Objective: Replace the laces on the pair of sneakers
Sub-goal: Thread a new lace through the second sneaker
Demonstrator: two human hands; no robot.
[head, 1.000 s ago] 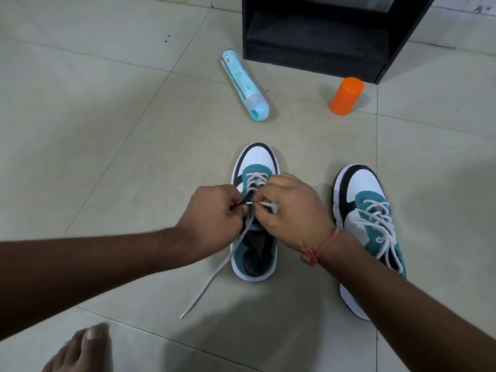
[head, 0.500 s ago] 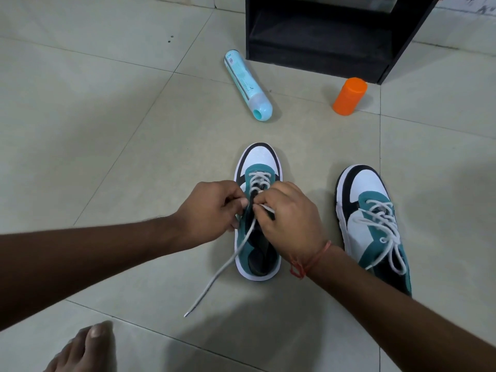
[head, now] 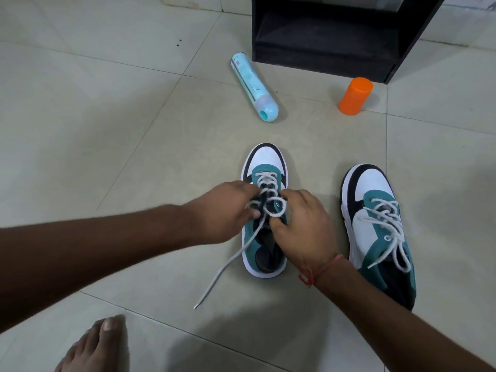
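both hands, left (head: 228,210) and right (head: 303,224), pinch the white lace (head: 277,208) over the left sneaker (head: 264,162) mid-floor; one lace end trails toward the near edge. laced sneaker (head: 375,226) lies just right.

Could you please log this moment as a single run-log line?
stage: lacing | left hand: pinches lace | right hand: holds lace loop | left sneaker: half-laced | right sneaker: laced
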